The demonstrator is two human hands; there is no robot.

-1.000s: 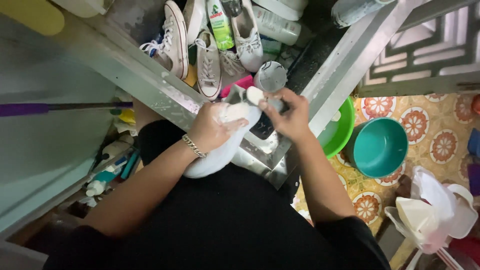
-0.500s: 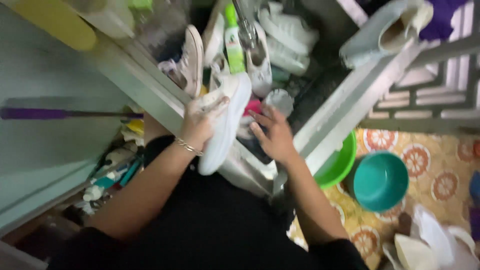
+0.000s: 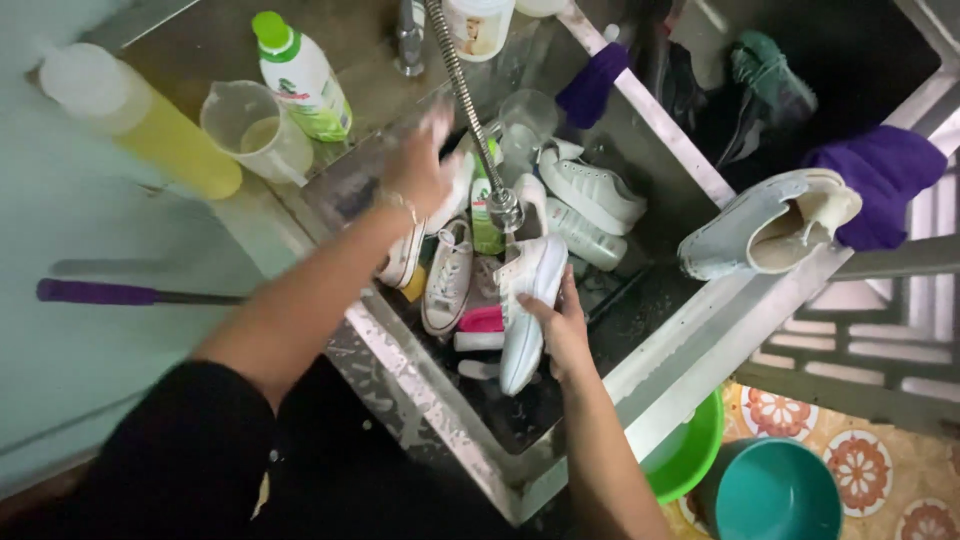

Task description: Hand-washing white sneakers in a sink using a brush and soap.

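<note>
Several white canvas sneakers [image 3: 590, 190] lie in the steel sink [image 3: 440, 400], under the coiled spring tap hose [image 3: 470, 110]. Behind the sink, on the worktop [image 3: 200, 50], a clear plastic measuring jug [image 3: 255, 130] stands between a yellow liquid bottle [image 3: 140, 120] and a green-capped white detergent bottle [image 3: 300, 75]. On the sink's right rim rests a grey-white shoe [image 3: 770, 225]; below it on the floor sit a green plastic basin [image 3: 690, 455] and a teal bucket [image 3: 775, 495].

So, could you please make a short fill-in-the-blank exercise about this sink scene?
1. The right hand holds a white ____ under the faucet.
2. The bottle on the counter has a ____ cap.
3. The bucket on the floor is ____.
4. The left hand is raised over the ____.

Missing words: shoe; green; teal; sink
</note>
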